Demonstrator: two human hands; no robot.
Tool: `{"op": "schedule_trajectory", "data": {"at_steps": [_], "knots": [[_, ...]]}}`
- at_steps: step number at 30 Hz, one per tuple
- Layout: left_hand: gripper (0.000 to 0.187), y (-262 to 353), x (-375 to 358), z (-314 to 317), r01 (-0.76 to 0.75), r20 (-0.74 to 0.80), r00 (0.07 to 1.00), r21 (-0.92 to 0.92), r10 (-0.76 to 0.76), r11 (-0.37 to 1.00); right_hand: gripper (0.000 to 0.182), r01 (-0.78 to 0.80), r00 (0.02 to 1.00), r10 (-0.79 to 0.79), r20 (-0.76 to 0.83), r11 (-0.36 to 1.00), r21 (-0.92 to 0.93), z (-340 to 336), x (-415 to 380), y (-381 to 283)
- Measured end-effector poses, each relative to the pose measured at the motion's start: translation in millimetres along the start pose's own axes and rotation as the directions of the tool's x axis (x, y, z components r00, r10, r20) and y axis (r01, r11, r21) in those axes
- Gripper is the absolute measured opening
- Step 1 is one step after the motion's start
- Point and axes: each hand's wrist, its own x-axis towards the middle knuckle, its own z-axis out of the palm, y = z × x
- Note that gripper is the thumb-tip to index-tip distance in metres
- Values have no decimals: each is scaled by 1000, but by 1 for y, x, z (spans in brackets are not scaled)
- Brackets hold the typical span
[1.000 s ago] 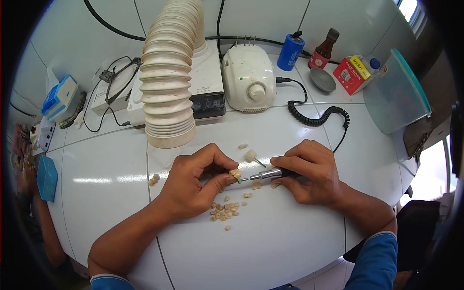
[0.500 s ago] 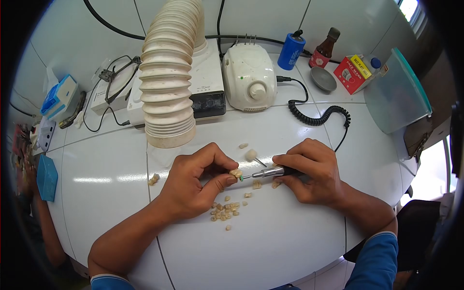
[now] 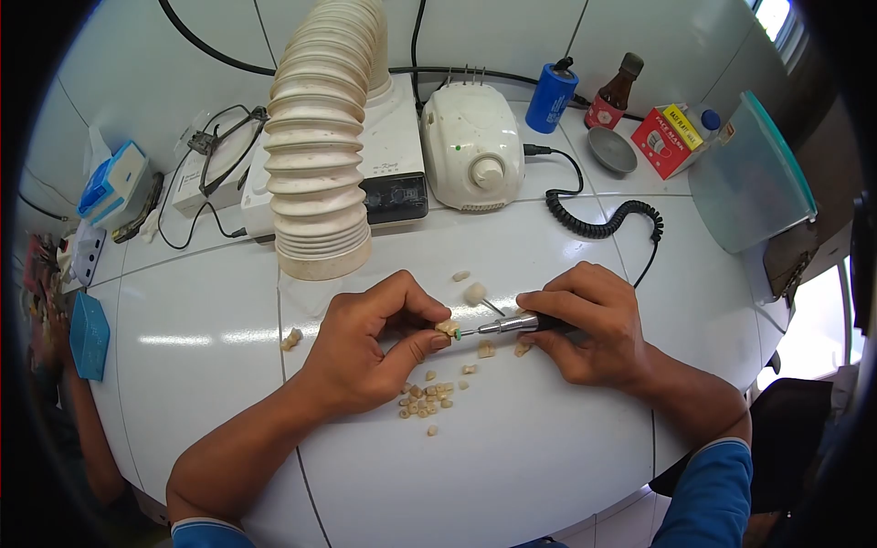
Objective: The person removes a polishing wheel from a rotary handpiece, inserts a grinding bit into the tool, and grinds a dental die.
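Between the thumb and fingers of my left hand (image 3: 375,342) I pinch a small tooth-coloured dental crown piece (image 3: 446,327). My right hand (image 3: 589,324) is closed round a rotary handpiece (image 3: 512,324), silver at the front and black behind. Its green grinding tip (image 3: 459,335) sits right at the crown piece. Below my left hand lies a cluster of small tooth-coloured crowns (image 3: 425,400), with a few single ones around it. Just beyond the handpiece rests a pale round polishing bur (image 3: 475,293) with a metal shank.
A ribbed suction hose (image 3: 320,164) hangs at the back left, beside a white control unit (image 3: 472,146) with a coiled black cord (image 3: 603,224). Back right stand a blue canister (image 3: 551,96), a brown bottle (image 3: 614,91), a grey bowl (image 3: 611,150) and a clear bin (image 3: 754,178). Another person's arm (image 3: 91,429) shows at far left.
Both hands keep nearly the same place and grip. The handpiece and crown piece have shifted only very slightly, with the tip still at the piece.
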Motion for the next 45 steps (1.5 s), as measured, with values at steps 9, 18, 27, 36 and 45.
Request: {"op": "schedule_trajectory", "data": {"at_steps": [9,18,27,36,45], "knots": [[18,2,1,1,17,-28,999,-13,-17,1000,43,-8,1000,8,-6,1000,2,0,0,-1],[20,2,2,2,25,-50,998,-11,-25,1000,43,-34,999,35,-20,999,24,1,-1,0],[20,1,1,3,12,-47,999,-11,-12,1000,43,-24,1000,24,-12,1000,-2,1,-1,0],[20,0,1,3,-3,-57,998,6,3,1000,42,-30,999,30,-16,1000,0,1,-1,0],[15,-5,2,5,-60,-93,994,5,61,998,42,-31,999,30,-12,999,-11,1,-2,1]]}}
